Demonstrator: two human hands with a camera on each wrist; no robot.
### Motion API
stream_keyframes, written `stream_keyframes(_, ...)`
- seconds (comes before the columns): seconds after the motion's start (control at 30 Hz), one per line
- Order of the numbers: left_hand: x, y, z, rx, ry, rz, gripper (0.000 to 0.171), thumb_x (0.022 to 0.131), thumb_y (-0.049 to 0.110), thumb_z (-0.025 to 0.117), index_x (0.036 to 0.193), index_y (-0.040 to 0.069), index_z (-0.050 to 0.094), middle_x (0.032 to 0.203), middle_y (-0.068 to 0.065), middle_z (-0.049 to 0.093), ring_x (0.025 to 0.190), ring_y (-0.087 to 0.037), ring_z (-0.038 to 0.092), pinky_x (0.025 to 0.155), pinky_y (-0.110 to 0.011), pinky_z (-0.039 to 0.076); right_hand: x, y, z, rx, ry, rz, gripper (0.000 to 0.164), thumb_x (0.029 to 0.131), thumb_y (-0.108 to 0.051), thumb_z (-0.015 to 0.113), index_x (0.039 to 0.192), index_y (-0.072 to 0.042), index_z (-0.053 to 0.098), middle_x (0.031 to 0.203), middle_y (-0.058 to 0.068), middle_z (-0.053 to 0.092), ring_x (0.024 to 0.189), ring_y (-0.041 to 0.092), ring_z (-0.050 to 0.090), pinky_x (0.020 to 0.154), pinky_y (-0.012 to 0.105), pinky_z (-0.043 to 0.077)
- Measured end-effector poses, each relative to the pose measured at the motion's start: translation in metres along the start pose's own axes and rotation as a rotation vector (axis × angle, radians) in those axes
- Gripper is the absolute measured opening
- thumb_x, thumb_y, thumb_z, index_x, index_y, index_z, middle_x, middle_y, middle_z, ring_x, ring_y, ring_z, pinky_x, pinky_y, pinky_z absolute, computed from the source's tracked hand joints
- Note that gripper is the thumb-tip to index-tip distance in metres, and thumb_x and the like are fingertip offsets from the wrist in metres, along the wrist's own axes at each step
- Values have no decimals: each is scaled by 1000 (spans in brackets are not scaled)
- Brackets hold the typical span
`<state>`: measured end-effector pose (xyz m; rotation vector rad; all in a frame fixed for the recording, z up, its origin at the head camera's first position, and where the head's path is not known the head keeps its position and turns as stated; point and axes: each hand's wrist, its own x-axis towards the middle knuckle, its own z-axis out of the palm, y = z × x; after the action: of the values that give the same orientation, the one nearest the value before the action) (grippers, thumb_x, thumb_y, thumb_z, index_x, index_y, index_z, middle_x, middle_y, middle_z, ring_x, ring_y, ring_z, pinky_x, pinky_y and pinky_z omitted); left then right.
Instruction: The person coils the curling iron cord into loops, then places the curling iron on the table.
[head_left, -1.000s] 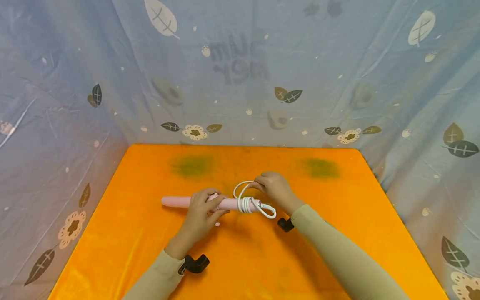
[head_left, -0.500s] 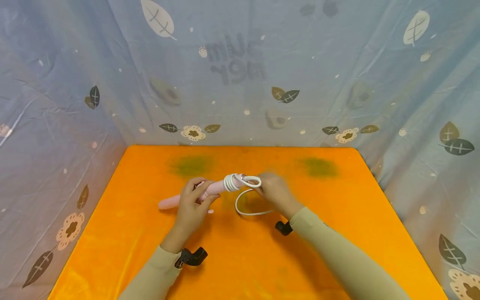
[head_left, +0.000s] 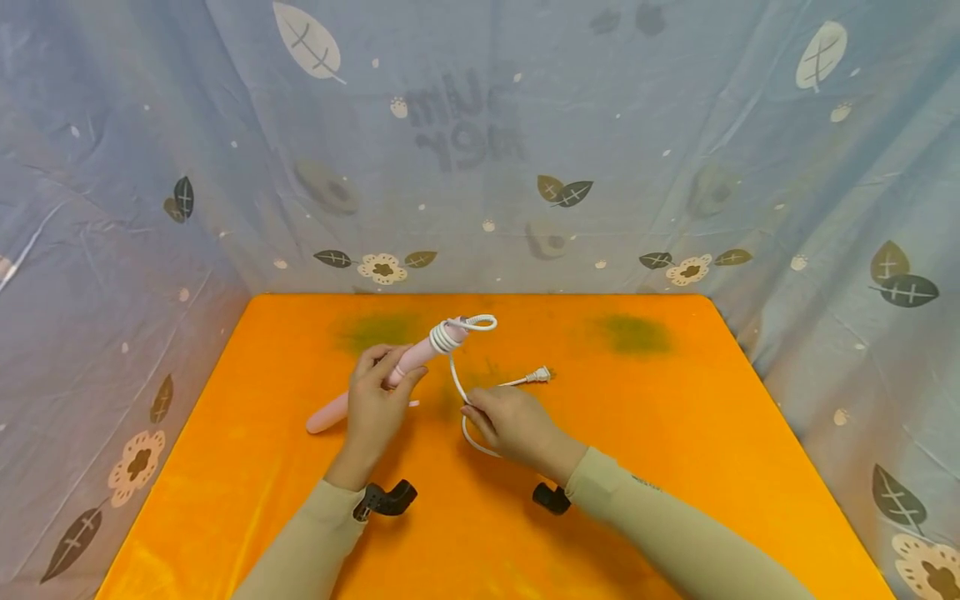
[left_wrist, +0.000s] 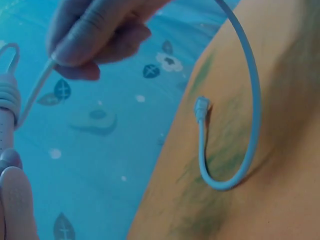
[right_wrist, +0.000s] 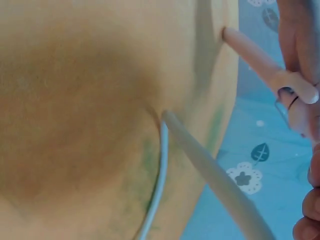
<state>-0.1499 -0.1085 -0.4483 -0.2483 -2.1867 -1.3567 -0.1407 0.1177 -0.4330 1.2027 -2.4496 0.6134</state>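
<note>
Pink wand (head_left: 417, 357), held aslant

Wand over orange table (head_left: 637, 508), gripped mid-length by left hand (head_left: 373, 408), the nearer one; long axis runs near-left to far-right. Right hand (head_left: 519, 425) pinches white cord (left_wrist: 256, 100), right of and closer to the wearer than the wand's cord-wrapped end. Count: one wand, one cord, one plug (head_left: 538, 375), one table, two hands.

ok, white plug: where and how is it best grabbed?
Probably by the thick body of the white plug, from above: it lies on the orange table with its top uncovered, and its body is wider than the cord leaving its left end in the head view.
</note>
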Motion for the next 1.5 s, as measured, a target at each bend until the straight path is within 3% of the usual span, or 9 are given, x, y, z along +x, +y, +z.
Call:
stream_keyframes(0.13,1,-4,4,49,-21,0,34,83,25,78,114,13,72,114,-4,55,95,-21,51,69,-30,42,0,-3,-2,-66,47,-59,13,95,-15,62,86,-11,54,65,-7,45,54,7,41,52,21,37)
stream_keyframes(0.3,1,-9,12,121,-67,12,33,82,23,79,112,10,73,112,-7,56,94,-25,51,80,-40,38,1,-3,-6,-166,109,-130,18,91,-12,66,81,-9,51,59,-6,35,49,9,35,47,22,31)
stream_keyframes(0.43,-2,-11,19,191,-93,29,34,79,20,82,111,11,73,109,-8,57,92,-27,51,86,-46,31,6,-2,-9,-239,110,-147,22,90,-13,66,77,-9,48,58,-7,31,48,10,33,47,24,30)
stream_keyframes(0.53,-7,-13,24,229,-118,47,35,77,19,83,110,12,74,107,-8,58,91,-28,51,83,-45,30,12,0,-14,-304,106,-145,23,91,-14,66,77,-8,50,58,-5,35,49,12,37,48,26,34)
stream_keyframes(0.73,-15,-14,31,288,-176,113,34,77,19,83,110,11,74,107,-10,60,91,-31,54,82,-48,35,24,8,-26,-362,149,-131,18,87,-17,75,80,-6,62,73,2,63,61,18,54,55,28,44)
stream_keyframes(0.87,-20,-16,33,337,-249,141,33,79,19,82,110,12,74,107,-9,59,90,-31,54,86,-51,37,27,16,-35,-331,150,-99,22,79,-24,81,78,-9,66,71,0,61,60,15,52,56,26,41)
stream_keyframes(1.17,-24,-14,29,378,-393,189,35,81,21,80,114,13,73,107,-8,59,94,-29,54,87,-47,39,34,34,-47,-256,57,-49,23,76,-32,81,77,-13,67,72,-4,57,62,13,50,60,27,39)
stream_keyframes(1.3,-26,-15,26,377,-439,240,34,81,21,80,114,13,73,107,-7,59,95,-27,54,86,-46,40,34,43,-49,-130,-27,-21,12,83,-26,77,85,-15,73,78,-5,60,66,10,52,64,25,44)
stream_keyframes(1.5,-25,-13,15,334,-487,318,32,82,24,79,113,17,73,109,-4,58,96,-24,53,90,-45,40,30,54,-49,125,-188,119,9,92,-23,67,96,-21,74,89,-13,63,78,3,56,70,22,48)
